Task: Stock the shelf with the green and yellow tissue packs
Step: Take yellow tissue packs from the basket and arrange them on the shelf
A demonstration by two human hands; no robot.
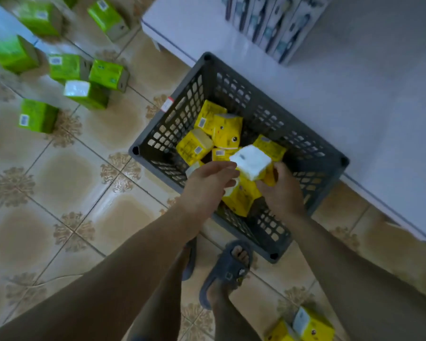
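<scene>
We see a grey crate [208, 77] at the centre of the frame, standing on the tiled floor [59, 188] right against the white shelf [342, 99] that fills the upper right. Loose yellow tissue packs [225, 131] lie jumbled inside it. Over the crate's near side, the right hand [282, 191] has its fingers curled round a raised pack [251, 162], whose white end faces up. The left hand [205, 184] reaches in from the left with fairly straight fingers, the tips touching that white end. We cannot tell whether it also grips the second yellow pack [241, 199] just beneath, between the two hands. The green tissue packs [86, 93] lie scattered on the floor in the upper left of the frame, well apart from the crate. Two more yellow ones [310, 326] sit at the lower right corner. Boxed goods [276, 23] stand on the shelf at the top, and a foot in a grey slipper [228, 271] rests just below the crate.
</scene>
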